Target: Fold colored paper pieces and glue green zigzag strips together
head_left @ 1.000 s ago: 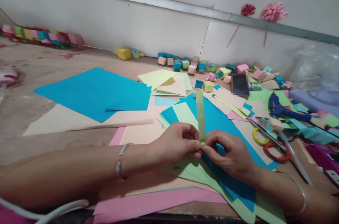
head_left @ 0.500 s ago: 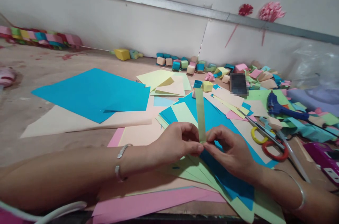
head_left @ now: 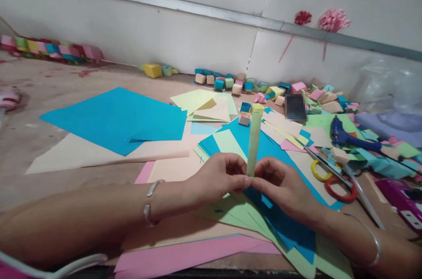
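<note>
Green paper strip (head_left: 254, 142) is tipping rightward at top, standing above blue sheet (head_left: 272, 149); your left hand (head_left: 214, 175) and right hand (head_left: 283, 186) are clamping fingers on lower end; best keeping edges aligned

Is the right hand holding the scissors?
No, the scissors lie apart from it, while the right hand and left hand pinch the green strip.

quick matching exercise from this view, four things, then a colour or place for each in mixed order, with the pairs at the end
1 strip
2 scissors
3 glue gun
4 pink flower

A dark blue
B up at the metal rail
C between left hand and right hand
D partly red, partly yellow

Pairs: 1-C; 2-D; 3-A; 4-B
</note>
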Demonstrator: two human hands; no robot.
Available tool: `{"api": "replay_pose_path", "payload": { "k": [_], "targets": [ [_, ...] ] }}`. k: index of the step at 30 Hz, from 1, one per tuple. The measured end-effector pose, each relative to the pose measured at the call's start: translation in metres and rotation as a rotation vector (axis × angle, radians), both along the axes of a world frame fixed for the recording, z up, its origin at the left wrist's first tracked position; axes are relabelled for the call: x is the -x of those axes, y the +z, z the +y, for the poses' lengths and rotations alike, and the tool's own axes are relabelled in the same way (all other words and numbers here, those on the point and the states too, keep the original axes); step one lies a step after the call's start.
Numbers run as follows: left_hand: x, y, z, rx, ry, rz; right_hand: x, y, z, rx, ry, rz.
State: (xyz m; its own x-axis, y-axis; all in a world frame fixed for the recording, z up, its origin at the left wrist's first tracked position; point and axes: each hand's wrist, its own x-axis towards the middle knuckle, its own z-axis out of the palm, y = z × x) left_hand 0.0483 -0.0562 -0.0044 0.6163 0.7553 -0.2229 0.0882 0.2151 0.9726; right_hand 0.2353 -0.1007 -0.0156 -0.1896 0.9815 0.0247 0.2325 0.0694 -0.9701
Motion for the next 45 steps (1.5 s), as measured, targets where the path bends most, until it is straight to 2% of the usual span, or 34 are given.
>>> {"api": "replay_pose_path", "payload": {
  "k": [3,9,14,17,23,28,33,35,37,40,45],
  "targets": [
    [0.000,-0.001,-0.001,-0.025,0.018,-0.002,0.000,0.003,0.000,0.051,-0.006,0.055],
    [0.000,0.005,-0.003,-0.104,0.010,0.133,0.002,0.008,-0.002,0.082,-0.022,0.063],
    [0.000,0.007,-0.005,-0.177,0.045,0.084,0.003,0.012,-0.002,0.125,0.005,0.078],
    [0.000,0.003,-0.002,-0.284,0.102,0.092,0.003,0.014,0.000,0.136,0.010,0.096],
    [0.001,-0.003,0.008,-0.447,0.223,-0.045,0.009,0.012,0.013,0.067,-0.114,0.117],
    [0.005,-0.004,0.014,-0.631,0.258,0.006,0.011,-0.004,0.020,-0.216,-0.185,0.063],
    [0.010,-0.009,0.017,-0.915,0.248,-0.032,0.007,-0.013,0.019,-0.606,-0.093,-0.087],
    [0.010,-0.009,0.018,-1.034,0.237,-0.065,0.006,-0.012,0.018,-0.705,-0.060,-0.143],
    [0.010,-0.009,0.018,-1.099,0.229,-0.093,0.006,-0.011,0.017,-0.733,-0.062,-0.179],
    [0.009,-0.007,0.016,-1.068,0.220,-0.101,0.007,-0.011,0.015,-0.676,-0.089,-0.168],
    [0.008,-0.003,0.011,-0.856,0.183,-0.032,0.011,-0.012,0.011,-0.513,-0.101,-0.154]
  ]
}}
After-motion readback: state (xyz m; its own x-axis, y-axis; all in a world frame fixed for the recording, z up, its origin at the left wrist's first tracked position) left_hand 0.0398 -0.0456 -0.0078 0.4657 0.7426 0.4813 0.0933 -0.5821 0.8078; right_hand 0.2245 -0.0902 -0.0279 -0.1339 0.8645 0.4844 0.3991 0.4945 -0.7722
